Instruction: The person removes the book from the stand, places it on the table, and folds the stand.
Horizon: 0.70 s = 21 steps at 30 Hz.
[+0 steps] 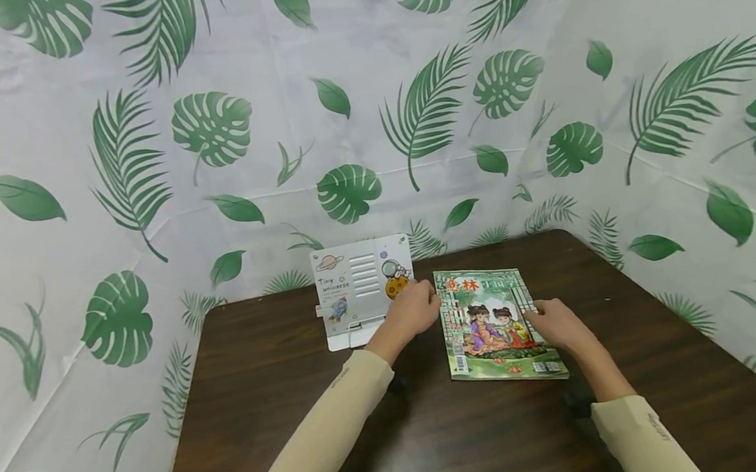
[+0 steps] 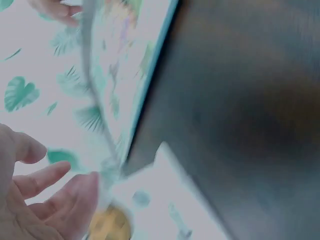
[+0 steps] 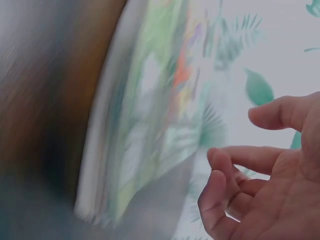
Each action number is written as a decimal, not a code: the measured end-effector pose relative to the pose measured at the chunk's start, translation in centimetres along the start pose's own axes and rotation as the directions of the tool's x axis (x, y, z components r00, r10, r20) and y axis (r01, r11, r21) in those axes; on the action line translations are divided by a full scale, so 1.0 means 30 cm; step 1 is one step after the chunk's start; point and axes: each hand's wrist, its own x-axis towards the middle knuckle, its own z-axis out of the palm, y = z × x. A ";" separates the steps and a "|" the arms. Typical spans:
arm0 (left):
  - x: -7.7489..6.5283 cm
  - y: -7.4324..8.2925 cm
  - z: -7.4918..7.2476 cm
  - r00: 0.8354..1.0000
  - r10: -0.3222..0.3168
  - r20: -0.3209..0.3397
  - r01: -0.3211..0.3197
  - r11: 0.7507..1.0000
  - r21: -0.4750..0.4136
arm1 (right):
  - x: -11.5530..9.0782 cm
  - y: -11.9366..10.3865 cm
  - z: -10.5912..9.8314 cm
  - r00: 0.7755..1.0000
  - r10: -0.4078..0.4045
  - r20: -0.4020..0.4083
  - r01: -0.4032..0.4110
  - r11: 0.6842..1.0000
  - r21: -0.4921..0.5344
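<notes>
A magazine (image 1: pixel 491 320) with two cartoon children on its green cover lies on the dark table. Close to its upper left edge is my left hand (image 1: pixel 415 308), also near the right side of a white book stand (image 1: pixel 355 286) printed with planets and "Tiny universe". In the left wrist view the left hand (image 2: pixel 47 195) has loosely bent fingers with nothing between them. My right hand (image 1: pixel 558 322) is at the magazine's right edge. The right wrist view shows the right hand (image 3: pixel 265 170) with fingers relaxed and a gap to the blurred magazine (image 3: pixel 145 100).
The brown wooden table (image 1: pixel 272 415) extends on both sides of the magazine. A white cloth (image 1: pixel 266 163) with green leaf prints hangs behind it and along its sides. The stand's lower ledge has a small wire holder (image 1: pixel 352 334).
</notes>
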 end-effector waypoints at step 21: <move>-0.017 -0.197 -0.421 0.943 -0.083 -0.322 0.108 0.992 0.059 | 0.024 -0.362 0.183 0.963 -0.257 -0.083 0.267 0.950 0.163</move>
